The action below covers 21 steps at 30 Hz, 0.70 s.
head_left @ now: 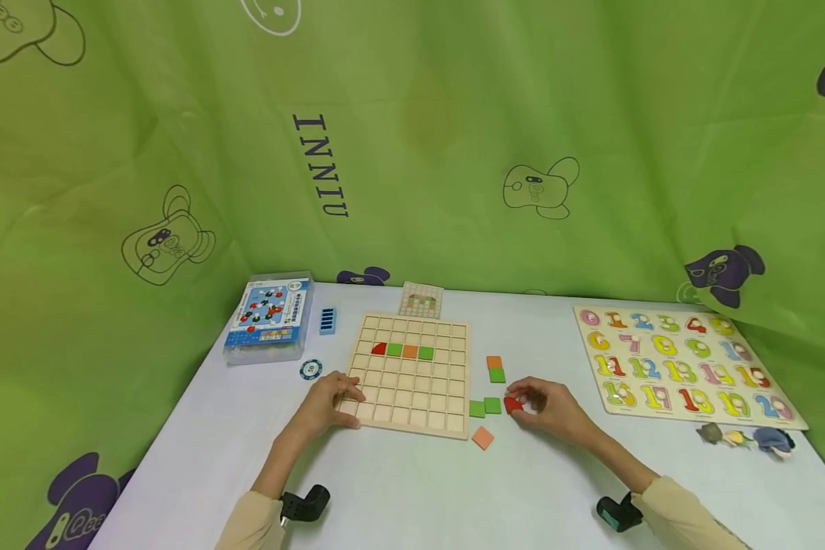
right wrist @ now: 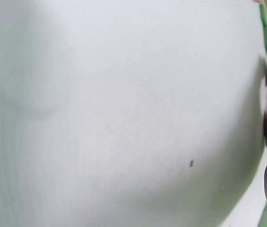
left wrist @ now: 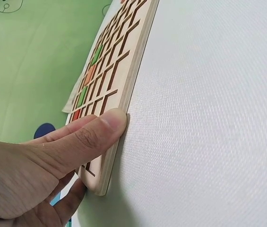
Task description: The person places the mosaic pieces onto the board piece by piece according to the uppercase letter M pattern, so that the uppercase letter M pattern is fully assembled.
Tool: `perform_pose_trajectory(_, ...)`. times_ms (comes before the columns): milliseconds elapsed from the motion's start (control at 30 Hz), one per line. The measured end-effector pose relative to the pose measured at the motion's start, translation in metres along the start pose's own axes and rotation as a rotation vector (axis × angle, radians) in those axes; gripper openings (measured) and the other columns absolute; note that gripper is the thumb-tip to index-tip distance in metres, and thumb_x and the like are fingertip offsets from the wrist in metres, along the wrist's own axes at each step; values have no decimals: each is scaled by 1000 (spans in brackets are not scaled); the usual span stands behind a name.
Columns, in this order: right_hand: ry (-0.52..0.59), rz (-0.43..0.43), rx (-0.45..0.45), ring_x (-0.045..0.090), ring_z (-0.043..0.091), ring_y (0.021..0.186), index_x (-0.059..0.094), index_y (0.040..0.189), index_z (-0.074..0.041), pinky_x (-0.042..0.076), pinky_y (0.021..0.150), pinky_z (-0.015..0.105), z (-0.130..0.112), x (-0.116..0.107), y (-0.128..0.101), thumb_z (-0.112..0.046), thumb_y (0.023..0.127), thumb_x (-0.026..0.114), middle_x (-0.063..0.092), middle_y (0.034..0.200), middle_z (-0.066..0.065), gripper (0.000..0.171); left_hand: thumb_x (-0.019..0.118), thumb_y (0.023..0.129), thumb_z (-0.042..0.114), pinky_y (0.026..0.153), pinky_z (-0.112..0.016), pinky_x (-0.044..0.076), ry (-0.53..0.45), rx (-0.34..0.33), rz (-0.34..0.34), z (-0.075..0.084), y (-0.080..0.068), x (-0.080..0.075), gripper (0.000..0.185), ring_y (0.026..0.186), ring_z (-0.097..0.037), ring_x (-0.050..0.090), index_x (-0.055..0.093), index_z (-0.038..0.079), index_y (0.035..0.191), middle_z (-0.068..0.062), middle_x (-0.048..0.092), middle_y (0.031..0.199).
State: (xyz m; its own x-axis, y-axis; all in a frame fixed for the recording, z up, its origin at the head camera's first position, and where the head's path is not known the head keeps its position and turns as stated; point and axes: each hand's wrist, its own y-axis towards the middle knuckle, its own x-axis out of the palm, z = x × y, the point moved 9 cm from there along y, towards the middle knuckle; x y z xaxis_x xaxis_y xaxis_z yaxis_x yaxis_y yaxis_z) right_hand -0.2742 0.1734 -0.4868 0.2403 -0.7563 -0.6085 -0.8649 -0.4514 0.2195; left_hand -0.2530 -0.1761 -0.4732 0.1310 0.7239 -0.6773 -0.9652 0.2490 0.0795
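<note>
Nearest to us, our two sleeved forearms come in over the white worktop (head_left: 412,496), each with a dark wrist camera strapped on. Our left hand (head_left: 330,401) rests on the near left corner of the wooden grid board (head_left: 412,374); the left wrist view shows the thumb (left wrist: 100,130) lying flat against the board's edge while the other fingers reach under it, so we are holding the corner rather than gripping it in a fist. Our right hand (head_left: 546,409) lies on the worktop to the right of the board, its fingers curled around a red tile (head_left: 512,405) that it pinches at the fingertips; the right wrist view catches only a sliver of red at its edge. On the board, a row holds a red piece (head_left: 379,349), a green tile (head_left: 394,350), an orange tile (head_left: 409,351) and another green tile (head_left: 425,352), side by side. Loose on the worktop between board and right hand lie two green tiles (head_left: 484,407) touching each other, an orange tile (head_left: 483,438) nearer us, and an orange-and-green pair (head_left: 496,369) farther off. Behind the board stands a pattern card (head_left: 422,299); to its left sit a blue box (head_left: 270,317) and a round chip (head_left: 311,370). A number puzzle board (head_left: 681,359) lies well apart on the right.
</note>
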Motion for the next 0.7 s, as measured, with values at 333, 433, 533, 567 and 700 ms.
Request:
perform_pose_trajectory(333, 263, 110, 168, 63, 10, 81, 63, 112, 6, 54, 71, 17, 24, -7, -6, -2, 79, 76, 67, 101, 20, 36, 87, 59, 5, 84, -43, 48, 4, 12, -8, 0, 0, -2, 32, 101, -36, 55, 72, 2, 87, -20, 61, 112)
perform_pose_trajectory(433, 341, 148, 196, 65, 12, 86, 62, 114, 9, 54, 75, 16, 26, -6, -6, -3, 81, 74, 66, 105, 25, 37, 87, 59, 5, 85, -43, 48, 0, 3, -7, -1, 0, -2, 32, 102, -35, 55, 72, 3, 87, -20, 61, 112)
perform_pose_trajectory(533, 411, 186, 241, 66, 10, 90, 60, 116, 11, 53, 77, 16, 29, -4, -7, -3, 82, 74, 64, 111, 28, 40, 87, 59, 5, 85, -42, 48, 0, -3, -5, -1, 0, -2, 32, 102, -35, 56, 72, 3, 87, -20, 61, 112)
perform_pose_trajectory(567, 423, 199, 264, 65, 8, 90, 59, 117, 11, 53, 77, 16, 30, -4, -7, -3, 81, 74, 63, 112, 28, 41, 87, 59, 5, 85, -42, 48, 1, -2, -5, -1, 1, -1, 32, 102, -35, 56, 72, 3, 87, -20, 61, 112)
perform_pose_trajectory(700, 451, 252, 327, 64, 3, 89, 58, 119, 11, 53, 79, 16, 34, -3, -8, -3, 81, 74, 61, 116, 29, 43, 87, 59, 4, 84, -42, 48, 4, 1, -10, 0, 1, 0, 32, 102, -36, 55, 72, 2, 87, -21, 61, 113)
